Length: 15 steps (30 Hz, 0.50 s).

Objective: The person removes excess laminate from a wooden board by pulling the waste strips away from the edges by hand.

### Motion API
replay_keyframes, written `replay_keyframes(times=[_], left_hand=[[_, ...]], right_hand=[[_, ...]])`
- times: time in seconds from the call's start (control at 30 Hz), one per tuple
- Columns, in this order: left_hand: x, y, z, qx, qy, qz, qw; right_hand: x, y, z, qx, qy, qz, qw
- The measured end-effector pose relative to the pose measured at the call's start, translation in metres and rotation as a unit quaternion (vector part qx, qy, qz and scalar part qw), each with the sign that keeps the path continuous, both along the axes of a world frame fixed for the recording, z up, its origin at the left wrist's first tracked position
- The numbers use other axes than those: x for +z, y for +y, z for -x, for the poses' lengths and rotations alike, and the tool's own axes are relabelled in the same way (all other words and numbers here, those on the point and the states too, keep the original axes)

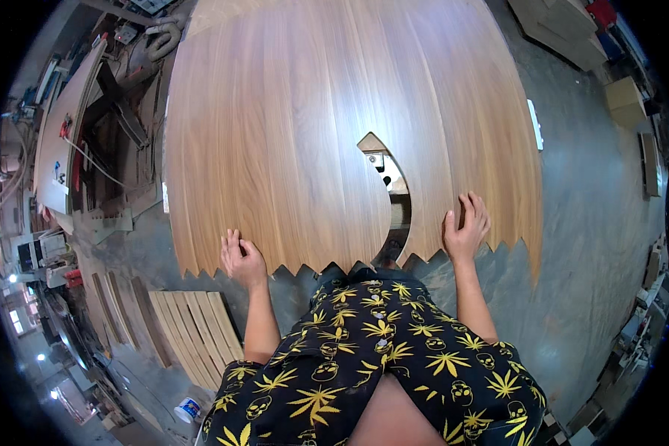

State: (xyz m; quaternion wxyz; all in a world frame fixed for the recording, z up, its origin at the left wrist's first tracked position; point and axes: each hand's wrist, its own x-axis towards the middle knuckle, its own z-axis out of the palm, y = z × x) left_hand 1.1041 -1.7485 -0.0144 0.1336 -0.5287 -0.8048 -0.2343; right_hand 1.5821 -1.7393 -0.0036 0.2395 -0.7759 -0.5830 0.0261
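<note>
A large wood-grain panel [297,149] with a zigzag near edge lies flat in front of me. Cut through it, right of centre, is a curved slot; a white metal part [394,177] shows through from below. My left hand [243,260] rests at the toothed near edge, left of centre, fingers apart and slightly bent. Farther in on the right, my right hand [467,230] lies on the panel's surface with thumb and fingers spread. Neither hand holds anything that I can see. The near edge passes just in front of my body.
At the lower left, a stack of wooden slats [193,327] and loose strips [115,308] lie on the floor, near a white and blue bucket [188,409]. A tilted board [70,134] with hoses stands farther left. A cardboard box [624,102] sits at the right.
</note>
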Motion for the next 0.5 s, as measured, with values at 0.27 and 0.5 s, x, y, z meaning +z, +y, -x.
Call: replay_keyframes(times=[0.27, 0.5], left_hand=[[0.003, 0.014, 0.001, 0.011, 0.017, 0.004, 1.0], [0.009, 0.055, -0.002, 0.017, -0.007, -0.013, 1.0]], right_hand=[[-0.001, 0.007, -0.002, -0.003, -0.006, -0.017, 1.0], [-0.007, 0.041, 0.0, -0.008, -0.005, -0.038, 0.999]])
